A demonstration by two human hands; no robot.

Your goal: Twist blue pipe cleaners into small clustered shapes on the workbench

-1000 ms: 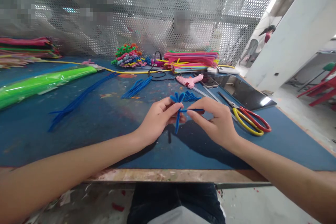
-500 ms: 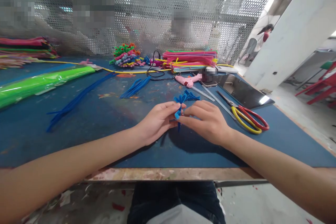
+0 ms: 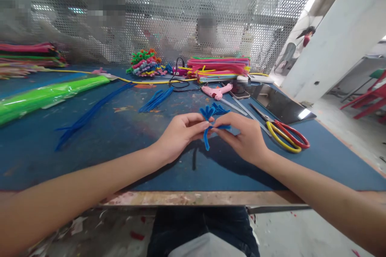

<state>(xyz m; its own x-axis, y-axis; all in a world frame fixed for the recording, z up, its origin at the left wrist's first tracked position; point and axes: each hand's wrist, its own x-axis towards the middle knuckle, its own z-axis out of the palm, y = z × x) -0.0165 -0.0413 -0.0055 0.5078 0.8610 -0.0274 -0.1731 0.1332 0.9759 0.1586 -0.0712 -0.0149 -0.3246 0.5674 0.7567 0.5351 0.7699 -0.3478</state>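
My left hand (image 3: 183,134) pinches a blue pipe-cleaner piece (image 3: 207,113) with several loops fanned out at its top. One blue stem hangs below the fingertips. My right hand (image 3: 243,134) is closed on the same piece from the right, its thumb and index finger pressed together at the middle, and a blue end shows between its fingers. Just behind lies a small blue looped piece (image 3: 220,109) on the table. Blue pipe cleaners lie in a short bundle (image 3: 156,100) and a long bundle (image 3: 90,114) to the left.
Scissors (image 3: 286,136), a pink glue gun (image 3: 216,91), a phone (image 3: 240,91) and a black tablet (image 3: 280,104) lie at the right. Coloured pipe-cleaner bundles (image 3: 218,67) stand at the back. A green packet (image 3: 54,94) is at the left, before a perforated metal screen (image 3: 169,16).
The blue piece has turned in my hands, and its lower stem now hangs in clearer view. My right fingers have drawn together, with a blue end now showing between them.
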